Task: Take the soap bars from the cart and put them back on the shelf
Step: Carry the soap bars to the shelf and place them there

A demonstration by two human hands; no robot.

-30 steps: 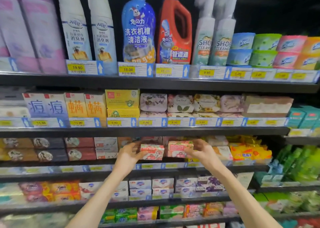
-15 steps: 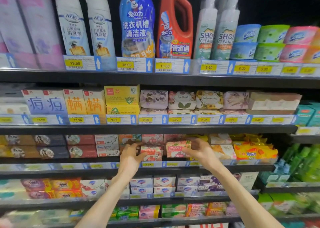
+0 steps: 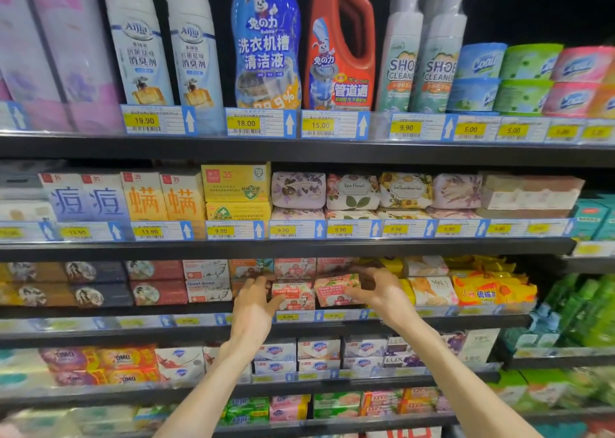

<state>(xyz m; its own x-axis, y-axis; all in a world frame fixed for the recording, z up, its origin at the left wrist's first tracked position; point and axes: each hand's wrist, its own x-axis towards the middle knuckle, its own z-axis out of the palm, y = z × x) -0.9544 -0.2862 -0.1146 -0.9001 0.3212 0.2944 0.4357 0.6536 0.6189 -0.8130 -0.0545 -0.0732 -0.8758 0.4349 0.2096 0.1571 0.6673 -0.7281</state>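
As two pink goat soap boxes reach the third shelf from the top, the left hand grips the left soap box and the right hand pinches the tilted right soap box, the pair nearly touching between the two grips. Beyond the left grip sit white Goat Soap boxes; beyond the right grip lie yellow soap packs, with floral-wrapped soaps on the shelf above.
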